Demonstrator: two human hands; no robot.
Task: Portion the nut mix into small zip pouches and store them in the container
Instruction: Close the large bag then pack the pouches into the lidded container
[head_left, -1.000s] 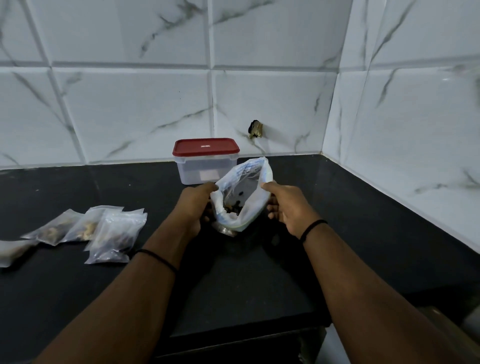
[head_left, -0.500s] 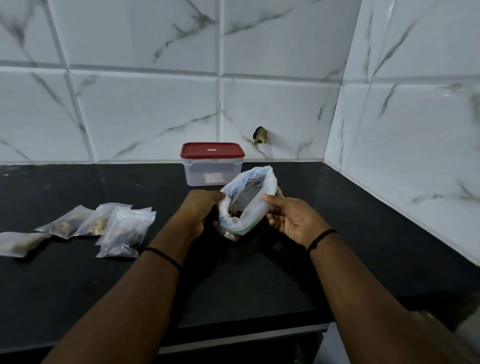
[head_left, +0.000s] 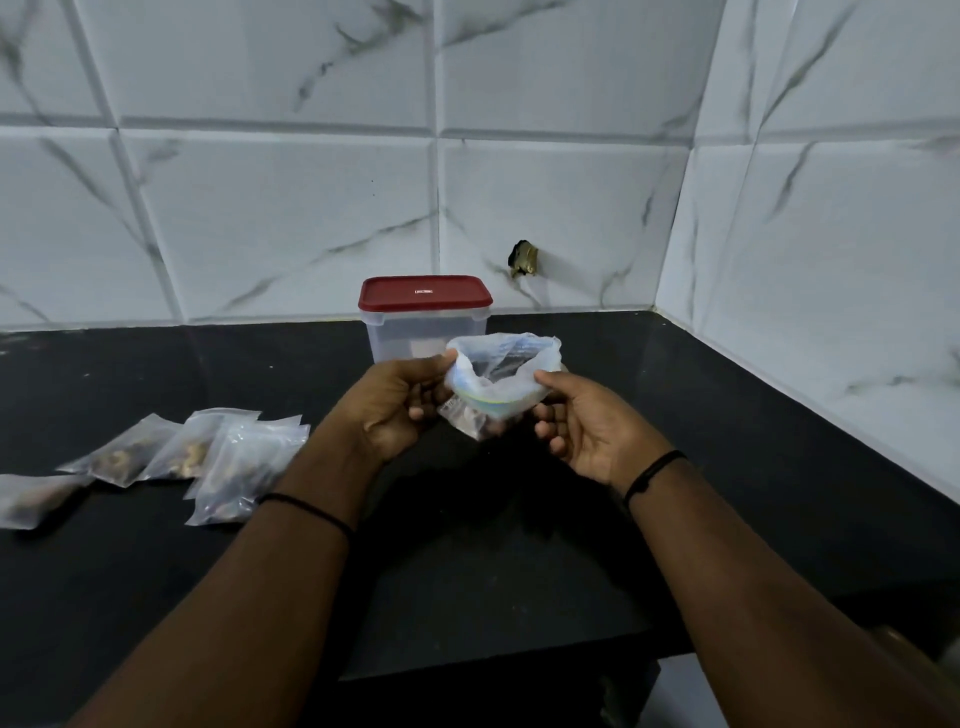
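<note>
black counter (head_left: 467, 571), nut bag (head_left: 501, 379) lifted, flatter

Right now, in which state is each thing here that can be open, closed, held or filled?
big bag: mouth open, held above the counter by both hands, some nuts at the bottom.
left hand: pinches the bag's left edge.
right hand: pinches the bag's right edge.
container: red lid on, closed.
small pouches: lying flat on the counter, nuts inside; seals too unclear to judge.

Bare forearms, 1 thin black band (head_left: 652, 470) on each wrist, no sleeves.
</note>
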